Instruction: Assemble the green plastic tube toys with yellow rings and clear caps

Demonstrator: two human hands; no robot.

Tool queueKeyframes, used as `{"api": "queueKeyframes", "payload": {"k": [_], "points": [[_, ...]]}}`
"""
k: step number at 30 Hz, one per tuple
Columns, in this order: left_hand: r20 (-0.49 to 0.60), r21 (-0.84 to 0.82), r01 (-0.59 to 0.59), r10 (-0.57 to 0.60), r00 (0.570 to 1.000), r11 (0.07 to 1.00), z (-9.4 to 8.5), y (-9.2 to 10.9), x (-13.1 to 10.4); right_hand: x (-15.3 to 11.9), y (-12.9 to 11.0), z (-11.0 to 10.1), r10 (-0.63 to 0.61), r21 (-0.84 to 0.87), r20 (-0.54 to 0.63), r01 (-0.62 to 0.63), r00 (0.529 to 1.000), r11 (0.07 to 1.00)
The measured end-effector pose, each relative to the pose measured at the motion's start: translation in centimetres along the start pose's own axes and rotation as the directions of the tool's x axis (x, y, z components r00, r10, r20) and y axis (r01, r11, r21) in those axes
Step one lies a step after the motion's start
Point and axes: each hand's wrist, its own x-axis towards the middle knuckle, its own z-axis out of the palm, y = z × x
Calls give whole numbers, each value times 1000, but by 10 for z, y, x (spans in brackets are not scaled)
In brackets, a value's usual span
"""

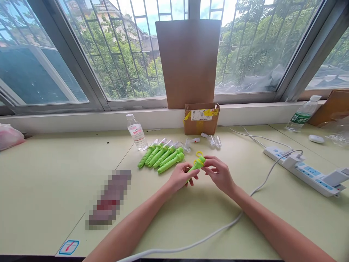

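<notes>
My left hand [182, 176] is wrapped round a green plastic tube [196, 165] with a threaded top, tilted up to the right. The fingers of my right hand [219, 173] pinch at that threaded end, where a yellow band shows round the neck. Just behind it on the table lies a yellow ring [199, 154]. To the left, several similar green tubes [160, 154] lie side by side, most with clear caps and the nearest with bare threads. Small clear plastic pieces [214, 141] and a white-ended piece [195, 140] lie farther back.
A cardboard box [201, 125] stands by the window wall. Water bottles stand left [137, 133] and right [302, 114]. A power strip [305, 171] lies right, its white cable [218, 231] running under my right forearm. A blurred dark object [109, 200] lies left.
</notes>
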Motion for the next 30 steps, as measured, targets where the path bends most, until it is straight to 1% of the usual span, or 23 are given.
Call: {"api": "queueKeyframes", "payload": {"k": [2,5,10,14,17,20,24,30], "points": [[-8,22,-25,26,1000,999,1,-1,1,0,1,0,14,3,-2,-14,1000,1000],[-3,29,-33,33,999,999,3,-3,1,1,3,1,26,13,6,-26,1000,1000],[47,-3,-21,22,999,1000,4,-6,3,3,7,1,45,23,36,-46,998,999],[54,-25,-8,9,999,1000,3,-9,4,3,8,2,58,39,37,-59,998,997],[64,-49,29,-26,998,998,3,-10,4,2,8,2,65,46,44,-67,997,997],[41,-67,68,-65,997,995,3,-9,3,2,7,2,56,49,49,-59,997,997],[4,-59,84,-84,996,995,3,-6,2,2,6,2,36,14,49,-37,998,999],[-27,-26,49,-50,998,998,0,3,1,2,7,1,30,-7,59,-30,998,1000]]}}
